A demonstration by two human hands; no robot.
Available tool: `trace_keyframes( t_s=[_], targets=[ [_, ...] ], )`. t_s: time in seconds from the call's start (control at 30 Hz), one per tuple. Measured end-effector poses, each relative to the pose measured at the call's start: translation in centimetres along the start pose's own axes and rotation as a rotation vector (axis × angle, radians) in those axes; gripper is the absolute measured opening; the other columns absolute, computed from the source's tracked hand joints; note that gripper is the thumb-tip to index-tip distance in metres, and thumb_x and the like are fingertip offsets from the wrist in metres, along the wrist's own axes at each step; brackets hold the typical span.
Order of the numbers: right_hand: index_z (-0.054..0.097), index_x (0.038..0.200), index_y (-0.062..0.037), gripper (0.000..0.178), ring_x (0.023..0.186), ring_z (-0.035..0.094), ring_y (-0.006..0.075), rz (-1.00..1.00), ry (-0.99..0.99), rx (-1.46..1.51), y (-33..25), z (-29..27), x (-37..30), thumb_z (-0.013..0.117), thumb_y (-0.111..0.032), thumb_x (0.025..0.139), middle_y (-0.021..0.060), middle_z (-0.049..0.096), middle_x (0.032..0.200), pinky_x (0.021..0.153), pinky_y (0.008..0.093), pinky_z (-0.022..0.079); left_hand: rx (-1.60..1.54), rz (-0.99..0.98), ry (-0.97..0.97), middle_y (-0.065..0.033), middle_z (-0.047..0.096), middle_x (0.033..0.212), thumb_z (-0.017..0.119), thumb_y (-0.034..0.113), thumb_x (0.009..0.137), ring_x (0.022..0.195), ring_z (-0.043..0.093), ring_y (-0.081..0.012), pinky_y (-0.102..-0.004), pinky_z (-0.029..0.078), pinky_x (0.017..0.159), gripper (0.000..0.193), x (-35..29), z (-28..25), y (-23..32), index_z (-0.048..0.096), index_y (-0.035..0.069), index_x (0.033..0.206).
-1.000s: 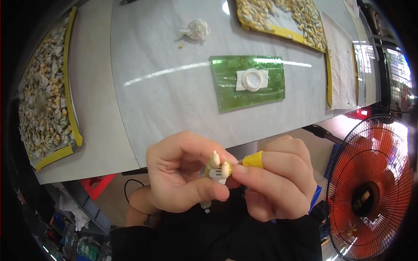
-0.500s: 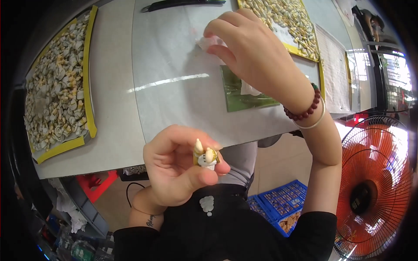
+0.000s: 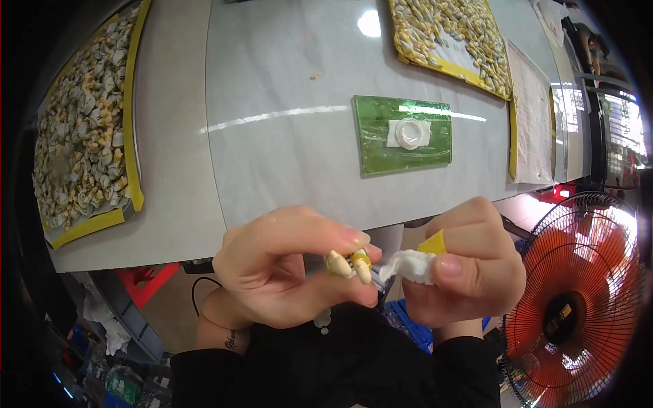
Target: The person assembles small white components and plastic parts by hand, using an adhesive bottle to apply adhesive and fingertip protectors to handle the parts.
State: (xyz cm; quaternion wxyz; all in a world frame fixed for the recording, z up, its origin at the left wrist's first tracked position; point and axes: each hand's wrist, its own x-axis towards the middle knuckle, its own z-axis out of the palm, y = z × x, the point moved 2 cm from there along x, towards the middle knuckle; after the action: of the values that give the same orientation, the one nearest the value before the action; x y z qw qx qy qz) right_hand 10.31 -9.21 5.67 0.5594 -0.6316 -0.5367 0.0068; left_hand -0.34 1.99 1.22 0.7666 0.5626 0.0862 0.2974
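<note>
Between thumb and forefinger, my left hand pinches a small cream, white and gold figurine, with two cream-coloured nubs pointing down toward me. My right hand is closed, its thumb pressing a crumpled white tissue against the fingers. A flat yellow piece sticks up from the same grip; what it belongs to is hidden. The loose end of the tissue comes close to the figurine, and whether they touch I cannot tell. Both hands are in front of my body, at the table's near edge.
On the grey table lies a green slab bearing a small round white dish. Yellow-edged trays of small figurines stand at left and far right. An orange fan stands to my right.
My right hand has come back from the far part of the table to beside my left hand, bringing the white tissue. The figurine is turned differently in my left fingers.
</note>
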Motion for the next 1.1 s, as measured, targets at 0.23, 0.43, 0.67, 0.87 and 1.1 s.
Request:
trace_keyframes(
  t_s=[0.23, 0.43, 0.67, 0.87, 1.1],
  targets=[
    [0.058, 0.08, -0.0018, 0.022, 0.055, 0.049, 0.0163, -0.303, 0.078, -0.18, -0.1, 0.2, -1.1, 0.067, 0.002, 0.059, 0.0055, 0.055, 0.069, 0.041, 0.0237, 0.036, 0.033, 0.004, -0.027, -0.0084, 0.059, 0.07, 0.074, 0.032, 0.066, 0.062, 0.059, -0.0146, -0.0234, 0.049, 0.053, 0.046, -0.3, 0.3, -0.3, 0.045, 0.006, 0.091],
    [0.059, 0.071, -0.002, 0.017, 0.054, 0.047, 0.0143, -0.351, 0.134, -0.286, -1.3, 0.4, -0.9, 0.066, 0.001, 0.055, 0.0044, 0.053, 0.066, 0.038, 0.0222, 0.03, 0.046, 0.031, -0.036, -0.0085, 0.059, 0.07, 0.074, 0.031, 0.066, 0.061, 0.059, -0.0152, -0.0238, 0.049, 0.053, 0.045, -0.1, 0.7, -0.1, 0.045, 0.006, 0.09],
    [0.06, 0.072, -0.0014, 0.021, 0.051, 0.048, 0.0145, -0.268, 0.103, -0.265, -1.1, 0.2, -0.7, 0.068, 0.001, 0.053, 0.0051, 0.054, 0.064, 0.038, 0.022, 0.034, -0.052, 0.133, -0.05, -0.0147, 0.062, 0.082, 0.076, 0.001, 0.063, 0.07, 0.063, -0.0169, -0.0221, 0.051, 0.059, 0.036, -0.1, 0.3, -0.6, 0.057, -0.005, 0.092],
    [0.051, 0.087, -0.0075, 0.037, 0.05, 0.043, 0.0126, -0.017, -0.089, -0.292, -1.3, -0.6, -0.4, 0.076, -0.004, 0.06, 0.0019, 0.048, 0.066, 0.042, 0.0218, 0.033, -0.001, 0.146, -0.07, -0.0154, 0.062, 0.083, 0.077, 0.001, 0.062, 0.069, 0.063, -0.0174, -0.0224, 0.051, 0.058, 0.036, 0.2, 0.4, -0.6, 0.057, -0.005, 0.092],
    [0.051, 0.088, -0.0081, 0.033, 0.052, 0.044, 0.0132, -0.085, -0.102, -0.303, -1.1, -0.2, -0.4, 0.074, -0.008, 0.064, 0.0018, 0.047, 0.067, 0.042, 0.022, 0.034, 0.105, 0.029, -0.045, -0.0091, 0.058, 0.07, 0.074, 0.031, 0.065, 0.061, 0.059, -0.0153, -0.0245, 0.05, 0.054, 0.046, -0.2, 0.4, -0.7, 0.045, 0.006, 0.089]
  ],
)
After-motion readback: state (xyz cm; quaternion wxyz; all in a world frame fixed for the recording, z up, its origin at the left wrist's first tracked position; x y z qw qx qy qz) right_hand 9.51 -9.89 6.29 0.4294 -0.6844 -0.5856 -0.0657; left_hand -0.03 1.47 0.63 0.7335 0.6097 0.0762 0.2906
